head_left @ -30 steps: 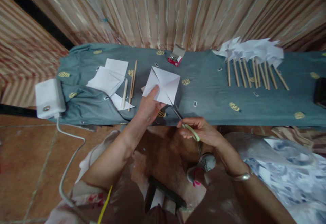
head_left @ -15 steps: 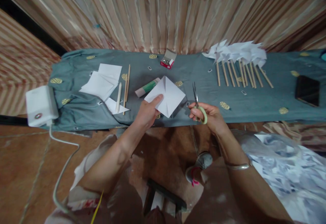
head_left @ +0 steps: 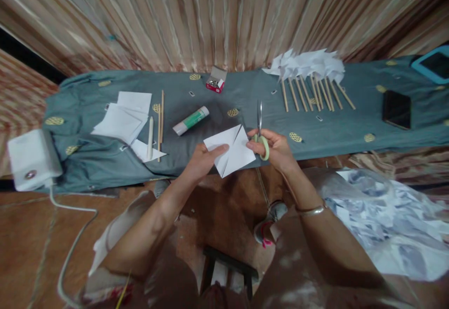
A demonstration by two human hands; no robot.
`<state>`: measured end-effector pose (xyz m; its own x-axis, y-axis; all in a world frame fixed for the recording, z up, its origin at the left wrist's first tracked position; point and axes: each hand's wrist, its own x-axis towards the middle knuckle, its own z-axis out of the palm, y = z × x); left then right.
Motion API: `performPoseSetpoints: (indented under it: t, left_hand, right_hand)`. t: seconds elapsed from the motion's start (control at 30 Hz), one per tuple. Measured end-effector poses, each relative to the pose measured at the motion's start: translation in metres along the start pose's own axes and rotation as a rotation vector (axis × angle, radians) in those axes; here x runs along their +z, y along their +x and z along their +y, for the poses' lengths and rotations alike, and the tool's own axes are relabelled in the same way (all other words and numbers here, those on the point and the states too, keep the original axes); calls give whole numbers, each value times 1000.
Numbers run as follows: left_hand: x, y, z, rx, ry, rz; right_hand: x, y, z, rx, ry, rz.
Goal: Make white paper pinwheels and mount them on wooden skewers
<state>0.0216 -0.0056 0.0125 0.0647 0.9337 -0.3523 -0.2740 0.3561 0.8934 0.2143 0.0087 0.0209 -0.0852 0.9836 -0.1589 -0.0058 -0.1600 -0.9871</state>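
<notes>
My left hand [head_left: 202, 161] pinches a white square of paper [head_left: 235, 154] with its thumb on top, at the table's front edge. Slits run inward from two opposite corners of the sheet. Scissors [head_left: 259, 114] with pale green handles hang on the fingers of my right hand [head_left: 278, 150], blades pointing away from me. The thumb and fingertips of that hand also meet the paper's right side. Behind the sheet lies a green and white glue stick [head_left: 191, 120].
On the cloth-covered table [head_left: 242, 84] lie paper squares [head_left: 121, 122], wooden sticks [head_left: 162, 117], a white marker-like stick [head_left: 150, 138], an open red box of small metal pieces [head_left: 215, 84], paper pinwheels [head_left: 308, 67] and a phone [head_left: 396, 109]. Right of my legs is a bag of paper [head_left: 386, 215].
The paper has turned and come slightly nearer to me. My right hand, with the scissors in it, has moved left to the paper's edge. The view has shifted right.
</notes>
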Motion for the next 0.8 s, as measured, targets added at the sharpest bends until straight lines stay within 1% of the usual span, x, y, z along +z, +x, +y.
performPoseSetpoints:
  t: [0.13,0.2,0.27,0.33,0.43,0.53,0.63,0.7,0.8]
  left_hand:
    - [0,1,-1,-20,2,-18]
    - [0,2,0,-48,-35,-15]
    - [2,2,2,-59,-142,-29]
    - [5,0,4,-47,-261,-63]
    - [11,-5,4,-26,-330,-83]
    - [16,-9,-5,-8,-323,-59]
    - [20,-10,-14,11,-285,-38]
    - [23,-10,-16,6,-290,16]
    - [24,-8,-12,-15,-324,135]
  right_hand:
    - [3,0,2,52,62,-50]
    - [4,1,3,78,91,-43]
    - [5,1,4,75,119,5]
    - [8,3,5,63,154,80]
    - [15,4,6,49,198,188]
    - [23,5,7,28,239,262]
    - [31,5,9,23,283,276]
    - [36,5,11,31,295,256]
    - [41,5,11,56,310,236]
